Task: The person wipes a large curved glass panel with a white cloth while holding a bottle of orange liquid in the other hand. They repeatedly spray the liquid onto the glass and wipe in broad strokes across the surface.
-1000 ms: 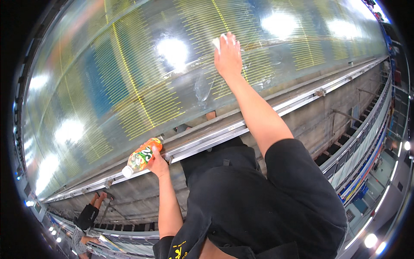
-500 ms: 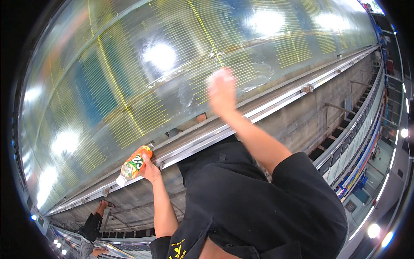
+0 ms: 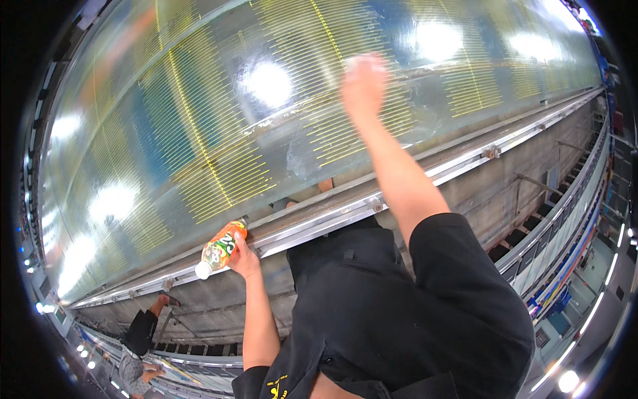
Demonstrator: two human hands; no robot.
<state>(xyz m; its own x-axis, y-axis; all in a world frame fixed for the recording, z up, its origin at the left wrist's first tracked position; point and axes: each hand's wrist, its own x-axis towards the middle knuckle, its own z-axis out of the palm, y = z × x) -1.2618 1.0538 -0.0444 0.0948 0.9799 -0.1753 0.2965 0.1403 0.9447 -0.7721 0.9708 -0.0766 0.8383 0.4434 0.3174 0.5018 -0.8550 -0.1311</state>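
Observation:
My left hand [image 3: 245, 259] is wrapped round a plastic drink bottle [image 3: 222, 248] with an orange and green label. The bottle lies tilted over the near edge of a big curved glossy panel [image 3: 279, 143], its white cap pointing down and left. My right arm stretches out across the panel. On its shiny surface, among the yellow lines, my right hand [image 3: 365, 91] looks curled and is smeared by motion. A whitish patch shows at its fingers, but what it is I cannot make out.
A metal rail [image 3: 319, 223] with small clamps runs along the panel's near edge, right in front of my body. At the lower left another person [image 3: 141, 336] in dark shorts is by the rail. Bright lamps reflect off the panel.
My right hand has moved farther out and a little to the right over the panel. The left hand keeps hold of the bottle. The whole view has shifted slightly.

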